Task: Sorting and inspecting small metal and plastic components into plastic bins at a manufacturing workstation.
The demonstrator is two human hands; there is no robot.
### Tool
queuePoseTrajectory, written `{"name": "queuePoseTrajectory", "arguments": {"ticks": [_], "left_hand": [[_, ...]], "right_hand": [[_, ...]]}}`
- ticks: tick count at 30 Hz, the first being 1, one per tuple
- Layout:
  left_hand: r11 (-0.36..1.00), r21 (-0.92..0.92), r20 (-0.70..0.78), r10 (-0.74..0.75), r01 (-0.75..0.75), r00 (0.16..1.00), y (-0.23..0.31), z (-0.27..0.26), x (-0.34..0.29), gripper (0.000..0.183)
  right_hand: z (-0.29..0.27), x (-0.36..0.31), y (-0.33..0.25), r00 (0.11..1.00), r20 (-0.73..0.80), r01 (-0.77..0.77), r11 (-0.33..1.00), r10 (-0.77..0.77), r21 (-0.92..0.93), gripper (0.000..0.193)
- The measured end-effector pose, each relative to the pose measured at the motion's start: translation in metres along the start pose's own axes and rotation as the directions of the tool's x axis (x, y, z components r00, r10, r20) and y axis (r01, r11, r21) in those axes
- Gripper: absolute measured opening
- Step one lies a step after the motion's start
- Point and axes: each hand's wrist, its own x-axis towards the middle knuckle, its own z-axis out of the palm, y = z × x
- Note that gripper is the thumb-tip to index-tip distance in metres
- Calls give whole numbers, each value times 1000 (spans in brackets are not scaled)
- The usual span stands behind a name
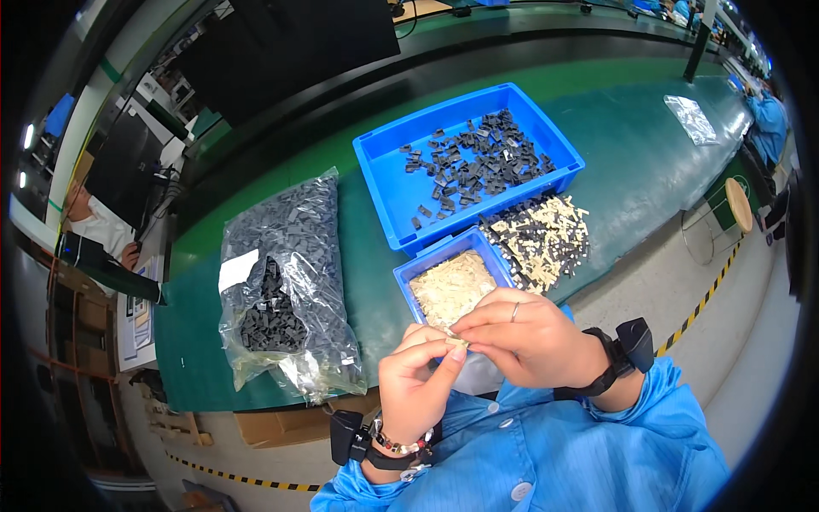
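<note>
My left hand pinches a small cream-coloured piece between thumb and fingers. Against the same piece, the fingers of my right hand are pressed together; whatever lies between them is too small to make out. Just beyond my fingertips stands a small blue bin filled with pale, cream flat pieces. To its right, a pile of mixed black and cream small parts lies on the green mat. A large blue tray behind them holds many loose black parts.
A clear plastic bag full of black parts lies left of the tray on the green mat. A flat clear bag rests far right. Another person sits at the left, one more at the far right. A round stool stands beyond the table.
</note>
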Motion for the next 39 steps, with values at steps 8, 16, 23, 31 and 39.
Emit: {"name": "queuePoseTrajectory", "arguments": {"ticks": [8,16,23,31,39], "left_hand": [[833,526,35,184,-174,982,3,-1,3,9],[774,602,50,209,-197,977,6,0,7,4],[862,501,-29,96,-69,995,-3,-7,4,7],[942,329,-32,75,-61,997,-1,-1,5,8],[877,471,-77,146,-93,986,1,4,3,4]], "right_hand": [[1,-2,-2,998,60,-33,997,38,-70,15],[3,-2,-2,994,57,-73,958,92,-277,13],[5,-5,6,986,-103,-158,915,129,-370,12],[9,0,-6,894,38,-433,838,447,332,9],[13,-4,-5,913,-46,-378,882,406,282,7]]}}
